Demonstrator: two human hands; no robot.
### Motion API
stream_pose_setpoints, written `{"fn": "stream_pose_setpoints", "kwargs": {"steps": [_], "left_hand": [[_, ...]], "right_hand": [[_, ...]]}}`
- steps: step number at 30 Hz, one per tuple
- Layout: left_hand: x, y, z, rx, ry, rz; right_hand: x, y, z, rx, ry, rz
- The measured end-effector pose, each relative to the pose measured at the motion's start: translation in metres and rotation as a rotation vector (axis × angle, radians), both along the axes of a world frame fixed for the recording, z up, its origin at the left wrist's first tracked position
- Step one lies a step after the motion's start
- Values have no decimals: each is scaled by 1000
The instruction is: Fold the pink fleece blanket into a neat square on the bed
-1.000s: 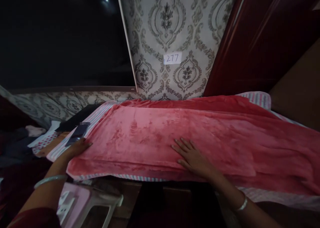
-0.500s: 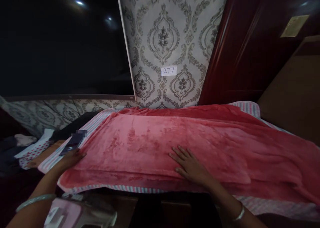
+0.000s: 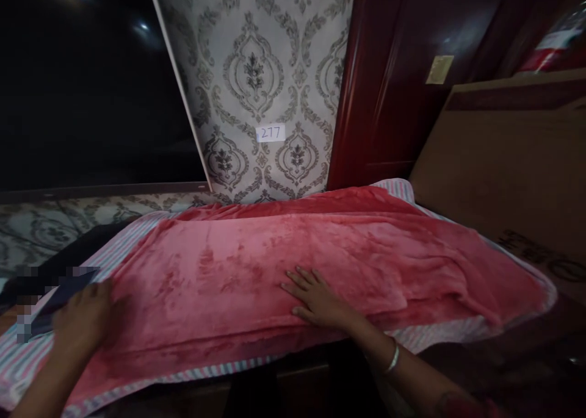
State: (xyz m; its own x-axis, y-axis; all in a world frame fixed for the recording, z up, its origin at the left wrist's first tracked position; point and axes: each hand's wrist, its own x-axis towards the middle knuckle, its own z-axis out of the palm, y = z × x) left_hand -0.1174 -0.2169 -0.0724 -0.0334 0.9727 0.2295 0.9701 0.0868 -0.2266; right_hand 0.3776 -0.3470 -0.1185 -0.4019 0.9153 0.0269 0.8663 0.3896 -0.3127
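A red plush blanket (image 3: 256, 271) lies spread over a striped cloth (image 3: 130, 235). My right hand (image 3: 315, 299) rests flat on the blanket near its middle, fingers spread and holding nothing. At the blanket's left end, my left hand (image 3: 85, 317) has its fingers bent around the edge of a dark phone (image 3: 64, 293). Its thumb and part of the phone are hidden, and a shadow falls on the blanket to its right.
Behind the blanket stands a patterned wall with a paper label (image 3: 270, 132) reading 277. A large dark television screen (image 3: 86, 94) is at left. On the right are a dark red wood panel (image 3: 394, 88) and a cardboard box (image 3: 508, 162), with a bottle (image 3: 549, 46) above it.
The view has turned right, bringing more of the box into sight. My left hand has risen and curled its fingers at the phone, which looks larger. My right hand keeps its place on the blanket.
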Motion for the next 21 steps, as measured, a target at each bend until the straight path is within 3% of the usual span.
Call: {"fn": "stream_pose_setpoints", "kwargs": {"steps": [6, 10, 14, 18, 21], "left_hand": [[173, 25, 0, -140, -177, -497], [263, 30, -4, -233, -205, -662], [303, 28, -26, -187, -156, -699], [310, 32, -49, -72, -107, -696], [308, 36, -55, -60, -89, -703]], "right_hand": [[0, -2, 3, 11, 36, -1], [0, -4, 8, 23, 39, -18], [7, -12, 13, 21, 69, -13], [16, -23, 15, 41, 136, -12], [30, -22, 14, 79, 232, 50]]}}
